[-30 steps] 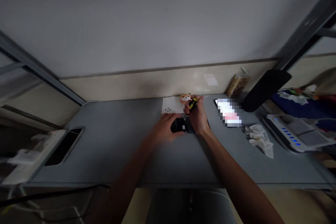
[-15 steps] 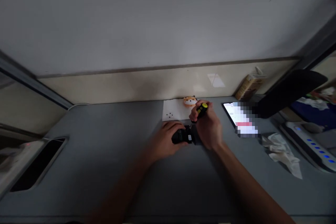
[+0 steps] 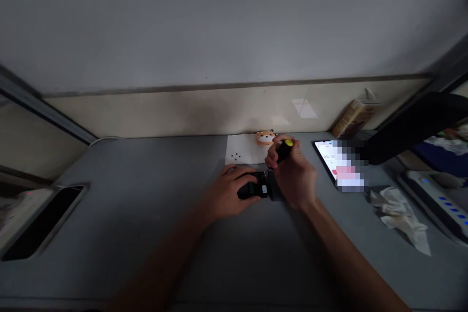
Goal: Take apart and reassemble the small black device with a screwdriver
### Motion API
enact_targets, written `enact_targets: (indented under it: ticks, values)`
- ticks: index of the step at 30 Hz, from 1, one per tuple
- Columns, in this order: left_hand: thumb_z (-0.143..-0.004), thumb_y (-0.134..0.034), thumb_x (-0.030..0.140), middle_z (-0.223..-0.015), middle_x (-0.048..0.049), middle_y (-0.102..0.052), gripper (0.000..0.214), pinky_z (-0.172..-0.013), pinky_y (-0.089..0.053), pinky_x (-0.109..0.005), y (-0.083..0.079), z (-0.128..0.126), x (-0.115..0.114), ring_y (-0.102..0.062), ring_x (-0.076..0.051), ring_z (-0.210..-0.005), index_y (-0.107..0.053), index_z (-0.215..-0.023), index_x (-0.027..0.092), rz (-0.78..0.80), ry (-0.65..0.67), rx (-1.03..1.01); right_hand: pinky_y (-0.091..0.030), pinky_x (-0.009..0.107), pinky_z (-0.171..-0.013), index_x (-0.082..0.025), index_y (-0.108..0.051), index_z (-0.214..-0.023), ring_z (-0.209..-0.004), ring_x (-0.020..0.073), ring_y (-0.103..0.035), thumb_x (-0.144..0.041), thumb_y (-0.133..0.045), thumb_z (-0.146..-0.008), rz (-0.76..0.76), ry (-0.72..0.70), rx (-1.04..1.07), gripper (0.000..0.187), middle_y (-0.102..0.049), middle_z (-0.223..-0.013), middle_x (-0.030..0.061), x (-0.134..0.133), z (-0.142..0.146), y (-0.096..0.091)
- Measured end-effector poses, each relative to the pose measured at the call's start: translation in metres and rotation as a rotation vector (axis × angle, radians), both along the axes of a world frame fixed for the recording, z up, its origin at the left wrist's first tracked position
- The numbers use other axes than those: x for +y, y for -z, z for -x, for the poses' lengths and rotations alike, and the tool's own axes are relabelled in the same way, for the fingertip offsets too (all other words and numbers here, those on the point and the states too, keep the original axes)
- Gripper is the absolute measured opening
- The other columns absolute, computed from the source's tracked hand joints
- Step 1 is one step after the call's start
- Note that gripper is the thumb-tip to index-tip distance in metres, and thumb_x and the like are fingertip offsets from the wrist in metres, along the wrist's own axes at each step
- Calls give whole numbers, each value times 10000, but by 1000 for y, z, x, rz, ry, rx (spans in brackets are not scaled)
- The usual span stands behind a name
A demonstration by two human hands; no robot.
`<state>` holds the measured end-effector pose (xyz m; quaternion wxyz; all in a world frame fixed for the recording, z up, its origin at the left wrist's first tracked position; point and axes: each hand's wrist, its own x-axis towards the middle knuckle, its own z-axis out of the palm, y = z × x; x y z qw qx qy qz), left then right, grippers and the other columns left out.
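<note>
A small black device [image 3: 259,186] with a pale label lies on the grey desk [image 3: 146,204]. My left hand [image 3: 232,189] grips it from the left, fingers over its far side and thumb along the near side. In my right hand [image 3: 294,175] is a black-and-yellow screwdriver [image 3: 284,150], its yellow end up and its shaft pointing down at the device's far right part. The tip is too small and dark to make out. Just beyond the hands lies a white paper sheet [image 3: 244,148] with several tiny dark screws [image 3: 236,156] on its left half.
An orange animal-faced case [image 3: 265,137] sits at the paper's back edge. To the right are a lit phone [image 3: 329,158], a drink carton [image 3: 354,117], crumpled tissue [image 3: 400,217] and a power strip [image 3: 438,202]. A dark-screened device [image 3: 44,224] lies far left.
The view has shifted slightly. The screwdriver's handle has tilted a little to the right in my right hand. My left hand still holds the device.
</note>
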<state>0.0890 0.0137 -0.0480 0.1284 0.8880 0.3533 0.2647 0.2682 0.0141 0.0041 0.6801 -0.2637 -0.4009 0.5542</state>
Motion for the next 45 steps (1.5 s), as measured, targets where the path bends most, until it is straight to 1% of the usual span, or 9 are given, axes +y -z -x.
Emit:
enact_targets:
  ticks: [5, 14, 17, 22, 25, 33, 35, 40, 45]
  values:
    - [-899, -744, 389, -1298, -55, -712, 231, -1137, -426, -474, 2, 2, 2, -666, -247, -1187, -698, -1079, 252, 37, 14, -13, -375, 288, -554, -248, -545, -814, -568, 133, -371, -560, -555, -973, -53, -43, -29, 350, -408, -668, -27, -7, 3, -2]
    - [-897, -749, 372, -1262, -45, -727, 231, -1134, -428, -467, 1, 2, 2, -659, -251, -1194, -672, -1079, 252, 59, -1, -28, -369, 283, -567, -238, -550, -825, -573, 121, -378, -544, -540, -983, -92, -47, -36, 345, -424, -675, -29, -7, 4, 1]
    - [-884, -762, 379, -1261, -45, -727, 281, -1117, -440, -458, 1, 1, 1, -650, -258, -1196, -645, -1106, 253, 74, -22, -20, -376, 290, -567, -246, -539, -821, -573, 129, -373, -567, -528, -982, -83, -21, -39, 360, -411, -668, -31, -8, 5, 0]
    - [-901, -741, 389, -1259, -50, -726, 307, -1133, -420, -456, -4, 0, 0, -657, -252, -1186, -624, -1151, 256, 76, -20, -5, -351, 306, -562, -250, -560, -798, -567, 136, -360, -590, -590, -937, -70, -49, -56, 369, -405, -667, -28, -9, 4, -3]
    - [-905, -734, 403, -1274, -50, -721, 318, -1153, -397, -457, -5, -1, 0, -653, -252, -1198, -622, -1164, 259, 83, -21, 13, -346, 311, -566, -254, -563, -790, -572, 142, -365, -592, -606, -924, -74, -38, -49, 366, -411, -659, -25, -9, 5, -3]
    - [-883, -761, 429, -1318, -63, -696, 401, -1173, -365, -468, -4, -1, 0, -638, -265, -1226, -613, -1215, 258, 93, -26, 38, -379, 304, -549, -255, -547, -779, -562, 137, -356, -584, -566, -954, -58, 17, -38, 373, -389, -664, -23, -8, 6, -4]
    - [-886, -759, 426, -1320, -65, -693, 413, -1165, -372, -467, -4, -1, 1, -637, -265, -1230, -608, -1231, 255, 91, -28, 42, -397, 302, -553, -253, -543, -778, -564, 134, -367, -577, -552, -966, -70, 25, -30, 375, -388, -668, -22, -8, 7, -4]
    - [-878, -766, 401, -1324, -63, -693, 441, -1161, -383, -465, -4, -2, 1, -632, -267, -1243, -598, -1262, 263, 92, -27, 41, -407, 299, -555, -249, -545, -788, -569, 125, -378, -586, -563, -960, -64, -28, -51, 379, -403, -704, -20, -9, 7, -4]
    - [-884, -758, 377, -1349, -55, -680, 437, -1181, -369, -471, -5, -2, 0, -625, -263, -1260, -592, -1277, 278, 111, -28, 42, -391, 306, -553, -256, -551, -777, -576, 137, -384, -621, -592, -928, -62, 0, -73, 397, -413, -678, -21, -10, 8, -5]
